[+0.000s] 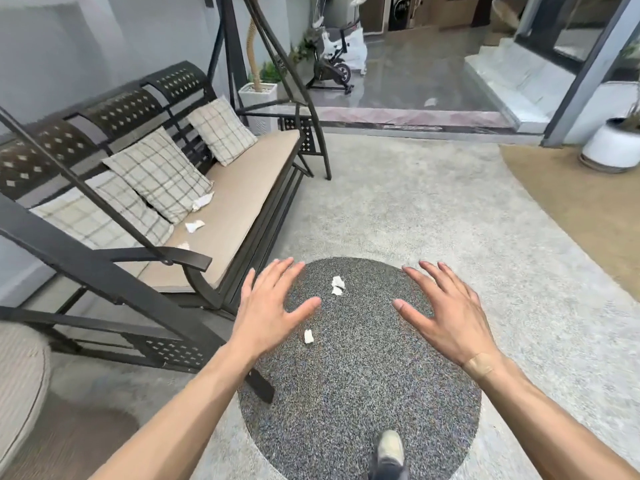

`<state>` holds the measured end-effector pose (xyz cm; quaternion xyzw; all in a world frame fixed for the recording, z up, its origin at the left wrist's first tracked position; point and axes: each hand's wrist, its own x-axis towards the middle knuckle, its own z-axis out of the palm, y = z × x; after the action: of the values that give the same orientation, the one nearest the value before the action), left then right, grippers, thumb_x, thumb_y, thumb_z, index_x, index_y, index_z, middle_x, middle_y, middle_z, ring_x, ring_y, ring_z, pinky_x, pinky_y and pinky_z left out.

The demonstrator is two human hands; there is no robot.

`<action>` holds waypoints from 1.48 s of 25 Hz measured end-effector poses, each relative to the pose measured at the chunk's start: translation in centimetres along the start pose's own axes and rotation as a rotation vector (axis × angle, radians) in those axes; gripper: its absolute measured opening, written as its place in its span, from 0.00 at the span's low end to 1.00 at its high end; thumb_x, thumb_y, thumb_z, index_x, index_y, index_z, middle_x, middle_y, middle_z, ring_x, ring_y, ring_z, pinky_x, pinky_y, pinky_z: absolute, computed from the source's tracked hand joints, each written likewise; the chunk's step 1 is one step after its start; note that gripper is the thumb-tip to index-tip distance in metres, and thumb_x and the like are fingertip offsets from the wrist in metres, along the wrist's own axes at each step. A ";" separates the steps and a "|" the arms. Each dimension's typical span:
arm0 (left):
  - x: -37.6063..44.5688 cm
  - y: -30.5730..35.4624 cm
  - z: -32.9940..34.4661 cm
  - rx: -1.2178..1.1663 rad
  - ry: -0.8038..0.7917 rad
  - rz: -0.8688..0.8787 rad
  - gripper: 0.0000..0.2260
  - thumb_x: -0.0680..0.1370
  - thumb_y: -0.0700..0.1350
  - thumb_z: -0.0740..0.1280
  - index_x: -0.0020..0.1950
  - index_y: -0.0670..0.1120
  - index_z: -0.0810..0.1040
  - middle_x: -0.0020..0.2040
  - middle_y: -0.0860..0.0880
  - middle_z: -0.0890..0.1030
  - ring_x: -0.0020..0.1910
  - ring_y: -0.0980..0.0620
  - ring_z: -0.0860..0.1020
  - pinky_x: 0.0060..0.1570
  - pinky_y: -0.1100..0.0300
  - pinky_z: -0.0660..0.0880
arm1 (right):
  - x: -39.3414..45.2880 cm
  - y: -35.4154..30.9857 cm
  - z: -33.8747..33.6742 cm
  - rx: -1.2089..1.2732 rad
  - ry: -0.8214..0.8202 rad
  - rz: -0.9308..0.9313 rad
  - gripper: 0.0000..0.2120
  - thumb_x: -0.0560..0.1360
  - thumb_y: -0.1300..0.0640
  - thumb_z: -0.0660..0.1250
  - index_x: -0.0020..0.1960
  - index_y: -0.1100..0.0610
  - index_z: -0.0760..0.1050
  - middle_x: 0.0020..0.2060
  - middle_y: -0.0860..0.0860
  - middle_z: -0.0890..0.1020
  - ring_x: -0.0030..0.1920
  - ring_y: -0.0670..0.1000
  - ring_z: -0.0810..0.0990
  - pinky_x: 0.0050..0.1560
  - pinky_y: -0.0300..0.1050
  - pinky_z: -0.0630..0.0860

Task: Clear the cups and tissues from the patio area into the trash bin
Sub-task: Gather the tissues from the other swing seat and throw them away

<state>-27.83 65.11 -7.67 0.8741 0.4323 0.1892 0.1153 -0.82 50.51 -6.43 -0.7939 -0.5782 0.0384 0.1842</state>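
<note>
We see 2 tissues on the round mat, one far, one near; 3 more on the swing seat. Both hands, left & right, spread, holding nothing.

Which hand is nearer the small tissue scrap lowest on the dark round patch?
Left. In the picture the left hand hovers just above-left of the tissue scrap; the right hand is farther off to its right.
</note>
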 end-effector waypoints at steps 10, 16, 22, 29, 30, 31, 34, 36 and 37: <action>22.3 0.2 4.0 -0.007 0.086 -0.124 0.36 0.72 0.74 0.52 0.76 0.60 0.59 0.78 0.57 0.59 0.77 0.57 0.54 0.75 0.48 0.39 | 25.6 7.7 -0.5 0.020 -0.047 -0.148 0.35 0.71 0.25 0.50 0.74 0.36 0.55 0.77 0.44 0.56 0.77 0.48 0.51 0.75 0.60 0.52; 32.2 -2.0 5.1 0.016 0.129 -0.194 0.37 0.71 0.75 0.51 0.76 0.59 0.61 0.78 0.56 0.61 0.77 0.56 0.56 0.76 0.44 0.42 | 38.5 10.3 0.7 -0.013 -0.057 -0.207 0.36 0.69 0.25 0.46 0.74 0.37 0.57 0.77 0.46 0.58 0.77 0.51 0.51 0.74 0.62 0.54; 42.1 -7.1 7.0 0.053 0.131 -0.242 0.38 0.70 0.75 0.49 0.76 0.59 0.60 0.78 0.55 0.60 0.78 0.53 0.55 0.76 0.43 0.42 | 50.9 10.0 4.5 -0.037 -0.068 -0.271 0.37 0.69 0.23 0.45 0.74 0.37 0.57 0.77 0.47 0.59 0.77 0.51 0.49 0.74 0.63 0.53; 53.6 -15.3 7.3 0.167 0.105 -0.300 0.39 0.70 0.78 0.45 0.77 0.62 0.53 0.80 0.54 0.53 0.79 0.53 0.49 0.75 0.43 0.38 | 66.2 5.5 7.2 -0.100 -0.071 -0.345 0.34 0.71 0.26 0.49 0.74 0.37 0.56 0.77 0.46 0.57 0.78 0.51 0.47 0.75 0.60 0.51; 54.8 -16.5 7.1 0.170 0.111 -0.318 0.38 0.70 0.78 0.45 0.77 0.62 0.52 0.80 0.55 0.53 0.79 0.53 0.48 0.75 0.43 0.38 | 68.3 4.7 7.5 -0.098 -0.067 -0.368 0.34 0.71 0.26 0.49 0.74 0.38 0.56 0.77 0.46 0.57 0.78 0.51 0.47 0.75 0.60 0.51; 55.7 -17.5 7.1 0.175 0.113 -0.337 0.38 0.71 0.78 0.45 0.77 0.63 0.51 0.80 0.55 0.51 0.79 0.53 0.47 0.75 0.43 0.38 | 70.1 3.8 7.9 -0.097 -0.067 -0.392 0.34 0.71 0.26 0.49 0.74 0.38 0.56 0.77 0.47 0.57 0.78 0.51 0.47 0.75 0.60 0.51; 58.0 -21.0 6.8 0.206 0.133 -0.414 0.37 0.71 0.78 0.45 0.77 0.65 0.47 0.80 0.57 0.47 0.79 0.54 0.43 0.75 0.43 0.37 | 75.6 0.9 10.1 -0.078 -0.080 -0.457 0.34 0.71 0.26 0.49 0.74 0.38 0.56 0.77 0.47 0.57 0.78 0.52 0.46 0.75 0.61 0.50; 59.4 -23.4 6.4 0.234 0.154 -0.479 0.38 0.71 0.78 0.45 0.78 0.65 0.47 0.80 0.57 0.47 0.78 0.54 0.42 0.75 0.43 0.37 | 79.3 -1.1 12.2 -0.057 -0.104 -0.515 0.34 0.71 0.26 0.49 0.74 0.37 0.54 0.77 0.47 0.57 0.78 0.52 0.46 0.74 0.62 0.51; 59.9 -24.4 6.3 0.257 0.168 -0.510 0.38 0.71 0.78 0.45 0.78 0.64 0.48 0.80 0.56 0.47 0.78 0.54 0.42 0.75 0.42 0.38 | 81.0 -2.0 13.2 -0.052 -0.107 -0.547 0.34 0.71 0.26 0.48 0.74 0.37 0.54 0.77 0.47 0.56 0.78 0.52 0.46 0.74 0.62 0.51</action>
<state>-9.26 127.42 -8.44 0.7261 0.6663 0.1695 0.0114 20.37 129.86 -5.73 -0.6097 -0.7806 0.0141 0.1366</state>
